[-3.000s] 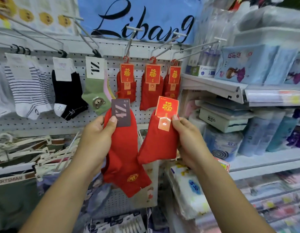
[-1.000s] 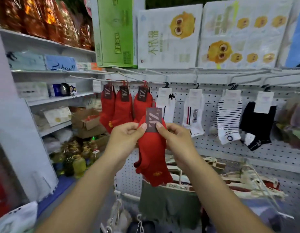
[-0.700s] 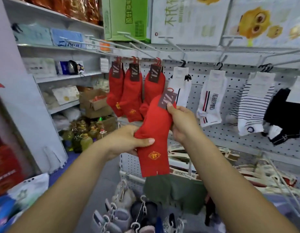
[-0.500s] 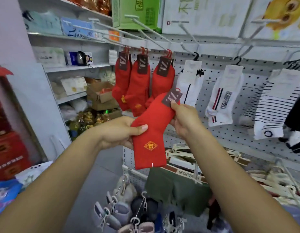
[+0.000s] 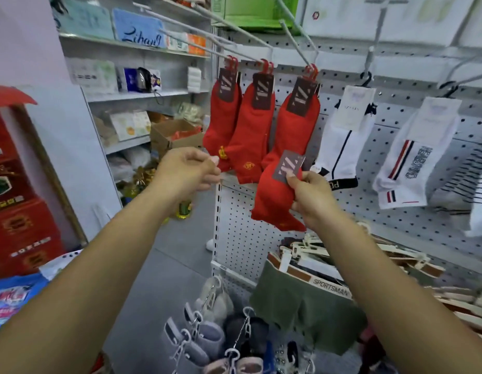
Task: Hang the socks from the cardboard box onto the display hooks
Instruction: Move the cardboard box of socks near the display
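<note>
Red cartons (image 5: 21,211): stacked at the far left, beside the shelves (image 5: 142,94).
Cardboard box (image 5: 169,133): we see it open on a lower shelf, behind the left hand, with something red inside (too blurred for us to say that it is socks).
Left hand (image 5: 188,168): raised just in front of the toe of the leftmost hanging bunch. The fingers are loosely curled, the thumb is near the forefinger, and we see nothing gripped.
Hanging red socks (image 5: 254,130): three bunches side by side, each with dark tags and red hangers, on the display hooks (image 5: 296,43) above the pegboard (image 5: 242,238).
Held red sock (image 5: 274,201): off the hooks, low and in front of the third bunch, with its dark tag (image 5: 288,166) tilted to the right.
Right hand (image 5: 312,195): we find it pinching the sock at the cuff, thumb on the lower edge of the tag and the other fingers curled round the cloth.
White socks (image 5: 345,136): these hang to the right of the red ones, on black hangers.
Green briefs (image 5: 301,306): these hang below our right forearm.
</note>
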